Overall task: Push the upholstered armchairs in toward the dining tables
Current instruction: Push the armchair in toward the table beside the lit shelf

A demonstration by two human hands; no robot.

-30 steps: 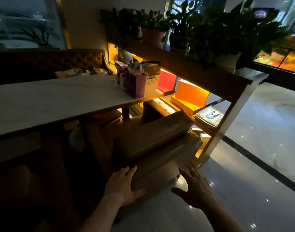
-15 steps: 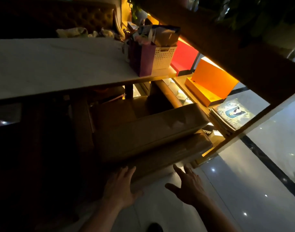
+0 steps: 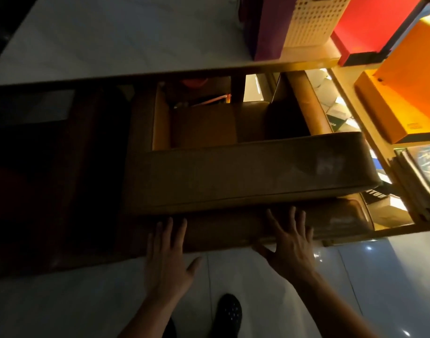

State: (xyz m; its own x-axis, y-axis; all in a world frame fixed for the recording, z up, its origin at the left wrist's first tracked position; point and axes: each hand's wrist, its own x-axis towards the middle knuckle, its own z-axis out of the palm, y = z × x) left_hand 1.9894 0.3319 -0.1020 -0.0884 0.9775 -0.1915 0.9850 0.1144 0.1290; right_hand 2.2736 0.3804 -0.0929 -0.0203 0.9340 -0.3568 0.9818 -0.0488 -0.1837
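A brown upholstered armchair (image 3: 245, 176) stands below me with its seat partly under the pale dining table (image 3: 116, 42). Its thick backrest runs across the middle of the view. My left hand (image 3: 169, 254) is spread flat, fingertips at the lower back of the chair. My right hand (image 3: 290, 242) is also spread, fingers pressed on the lower back pad. Neither hand holds anything. To the left a second dark chair (image 3: 87, 181) is barely visible in shadow.
A lit wooden shelf unit (image 3: 389, 230) stands tight against the chair's right side, with a red box (image 3: 370, 25), an orange box (image 3: 409, 89) and magazines (image 3: 421, 176). A purple bag (image 3: 270, 28) and white basket (image 3: 314, 20) sit on the table. My shoe (image 3: 227, 313) rests on glossy floor.
My view has tilted down and closer over the chair. Both hands have moved forward from the floor side onto the chair's lower back.
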